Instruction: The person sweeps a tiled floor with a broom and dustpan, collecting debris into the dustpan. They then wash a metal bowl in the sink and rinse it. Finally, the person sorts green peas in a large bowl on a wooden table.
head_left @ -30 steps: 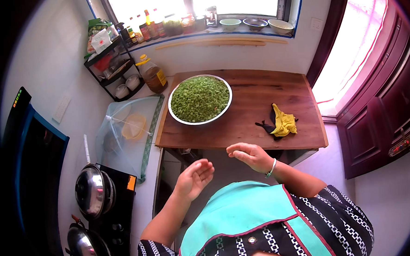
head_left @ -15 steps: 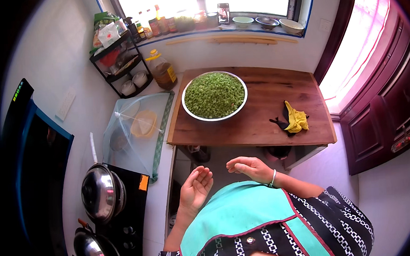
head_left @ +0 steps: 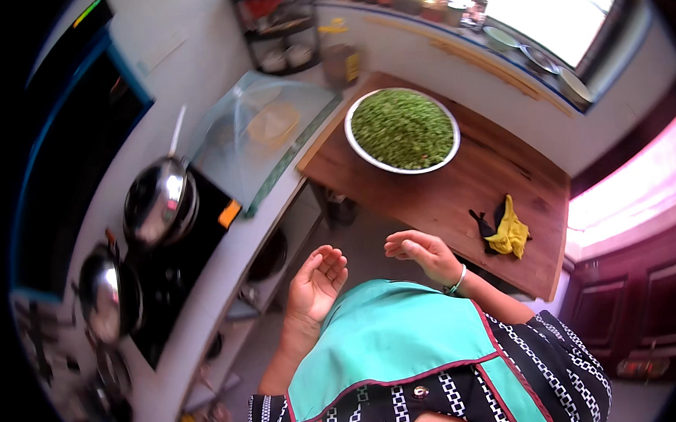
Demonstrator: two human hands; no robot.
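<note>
Both your hands are empty, held in the air in front of your chest, near each other but not touching. Your left hand (head_left: 317,286) is palm up, fingers loosely curled, grasping nothing. Your right hand (head_left: 424,254) is palm down, fingers relaxed and slightly bent, also released; thin bangle on the wrist.

Nearest to your hands is the brown wooden table (head_left: 459,197), just ahead of your right hand. On it, well ahead of both hands, sits the wide round metal bowl filled with green peas (head_left: 403,129). To the right of your right hand, near the table's front edge, lies a crumpled yellow cloth with a dark piece beside it (head_left: 506,231).

Ahead-left of your left hand: a clear mesh dome food cover (head_left: 261,135) on the white counter. Further left, a shiny steel pot lid (head_left: 158,203) on the black cooktop, second steel pot (head_left: 107,293) below it.
</note>
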